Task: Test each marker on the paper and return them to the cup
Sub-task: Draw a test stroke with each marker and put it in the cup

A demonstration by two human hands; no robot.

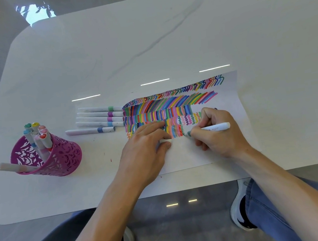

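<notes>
paper [232, 100] may slip if our left hand [145, 148], pinching the cap [165, 141], lifts while our right hand [218, 142] grips the writing marker [216, 127].

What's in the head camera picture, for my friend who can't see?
A right hand draws with a marker on paper full of colourful strokes; the left hand pinches a white cap. Five markers lie nearby, more stand in a purple cup.
</notes>
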